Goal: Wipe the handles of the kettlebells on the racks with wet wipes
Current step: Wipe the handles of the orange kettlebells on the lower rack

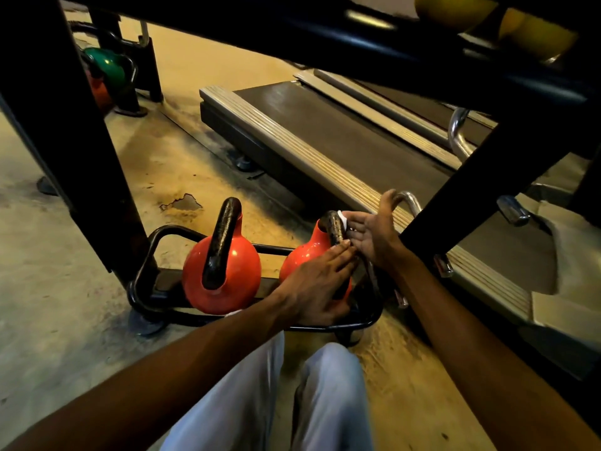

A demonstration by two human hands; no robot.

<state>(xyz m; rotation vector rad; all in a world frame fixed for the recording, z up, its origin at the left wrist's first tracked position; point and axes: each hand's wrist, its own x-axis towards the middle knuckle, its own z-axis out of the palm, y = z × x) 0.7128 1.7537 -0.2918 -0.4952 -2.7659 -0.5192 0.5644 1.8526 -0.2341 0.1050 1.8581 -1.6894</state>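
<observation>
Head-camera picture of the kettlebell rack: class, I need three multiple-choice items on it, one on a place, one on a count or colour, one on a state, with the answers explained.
1. Where is the white wet wipe?
A. on the floor
B. against the handle of the right-hand red kettlebell
C. on the treadmill

2. How many red kettlebells sit on the lowest rack in front of the person?
A. one
B. two
C. four

3. How is the left hand placed?
A. fingers straight, resting on the right-hand kettlebell
B. clenched in a fist in the air
C. gripping the rack post

Answers:
1 B, the wipe shows between the right hand and that dark handle.
2 B, the left-hand red kettlebell and the right-hand one stand side by side.
3 A, its fingers lie flat along the kettlebell.
</observation>
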